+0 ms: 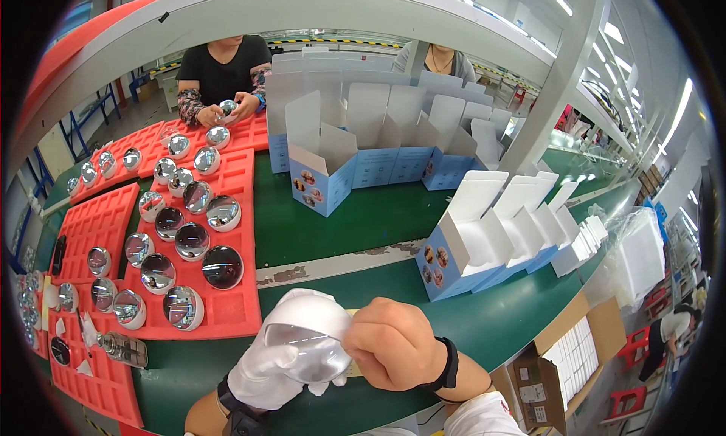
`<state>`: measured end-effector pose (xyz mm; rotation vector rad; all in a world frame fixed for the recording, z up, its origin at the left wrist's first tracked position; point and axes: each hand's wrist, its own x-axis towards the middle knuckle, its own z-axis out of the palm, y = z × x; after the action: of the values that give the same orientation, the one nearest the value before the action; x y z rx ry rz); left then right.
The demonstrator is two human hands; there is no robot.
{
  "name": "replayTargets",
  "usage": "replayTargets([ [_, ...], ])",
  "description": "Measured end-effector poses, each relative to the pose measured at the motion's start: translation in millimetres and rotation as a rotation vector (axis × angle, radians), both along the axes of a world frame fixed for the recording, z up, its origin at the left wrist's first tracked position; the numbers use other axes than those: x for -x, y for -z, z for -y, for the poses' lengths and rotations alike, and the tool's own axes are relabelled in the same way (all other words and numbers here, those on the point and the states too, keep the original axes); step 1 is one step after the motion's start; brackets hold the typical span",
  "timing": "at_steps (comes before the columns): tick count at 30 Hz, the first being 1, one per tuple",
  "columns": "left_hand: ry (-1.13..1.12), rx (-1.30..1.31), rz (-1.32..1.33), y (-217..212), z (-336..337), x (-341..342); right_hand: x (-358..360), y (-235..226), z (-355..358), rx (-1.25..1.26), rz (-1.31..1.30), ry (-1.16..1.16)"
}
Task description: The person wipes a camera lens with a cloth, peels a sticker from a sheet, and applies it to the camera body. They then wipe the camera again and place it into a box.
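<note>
My left hand [261,372], in a white glove, grips a round white device with a shiny mirrored face [308,351] low in the middle of the view. Its fingers wrap the near side of the device. My bare right hand [397,344] is closed, knuckles up, against the right edge of the device. Whatever its fingertips hold, if anything, is hidden. To the left, similar mirror-faced white balls [191,242] sit in red trays [227,315]. A clear glass bottle [121,348] lies beside my left hand's side of the trays.
Open blue-and-white boxes [324,180] stand across the green table [340,243], with more boxes [461,258] at right. A cardboard carton [544,398] of white pieces sits low right. Opposite, a person's hands [223,114] hold a ball. Another person sits behind the boxes. A metal post [541,111] rises at right.
</note>
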<state>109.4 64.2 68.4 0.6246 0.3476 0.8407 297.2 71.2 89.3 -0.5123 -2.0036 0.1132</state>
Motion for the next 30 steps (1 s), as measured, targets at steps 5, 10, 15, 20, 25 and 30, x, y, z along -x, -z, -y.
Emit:
replayTargets([
  [5, -0.004, 0.034, -0.038, 8, 1, 2, 0, 0, -1, 0.141, -0.038, -0.064],
  [10, -0.048, 0.007, -0.041, 0, 4, 2, 1, -2, -3, 0.258, -0.077, -0.162],
  [15, -0.103, 0.004, -0.148, 5, -2, -2, -3, 0, -10, 0.309, -0.104, -0.189],
  [20, -0.073, 0.009, -0.064, 6, -7, -2, -6, 5, -13, 0.381, -0.166, -0.239],
  [25, -0.016, -0.009, -0.062, 11, -7, 3, 1, 9, -8, 0.433, -0.254, -0.237],
  [30, 0.021, 0.036, 0.054, 9, -7, 5, 5, -12, 2, 0.419, -0.228, -0.007],
])
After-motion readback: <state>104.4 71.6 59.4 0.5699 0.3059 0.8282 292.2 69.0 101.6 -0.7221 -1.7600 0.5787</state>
